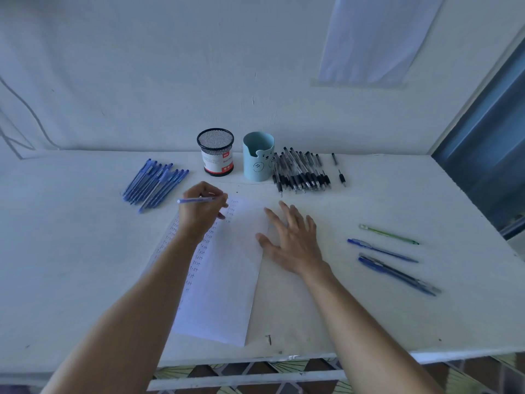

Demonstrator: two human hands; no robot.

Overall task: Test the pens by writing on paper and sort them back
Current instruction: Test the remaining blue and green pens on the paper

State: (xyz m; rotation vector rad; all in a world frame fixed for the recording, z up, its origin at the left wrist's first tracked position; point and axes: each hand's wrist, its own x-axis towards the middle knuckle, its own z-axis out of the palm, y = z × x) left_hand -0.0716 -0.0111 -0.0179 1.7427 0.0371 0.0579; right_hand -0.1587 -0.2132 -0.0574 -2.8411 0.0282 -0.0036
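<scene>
My left hand point(201, 209) grips a blue pen point(193, 200) over the top of a white paper sheet point(227, 274), its tip down near the written words. Columns of the word "test" run down the sheet's left part. My right hand point(289, 237) lies flat with spread fingers on the sheet's right edge. A pile of blue pens point(154, 183) lies at the left. A row of black pens point(301, 173) lies at the back right, beside a light-blue cup point(258, 156) and a black mesh pen holder point(216, 155).
To the right lie a green pen point(389, 234) and three blue pens point(395, 265). A lone black pen point(341, 173) lies beyond the black row. The table point(71, 251) meets a wall at the back; its front edge is near me.
</scene>
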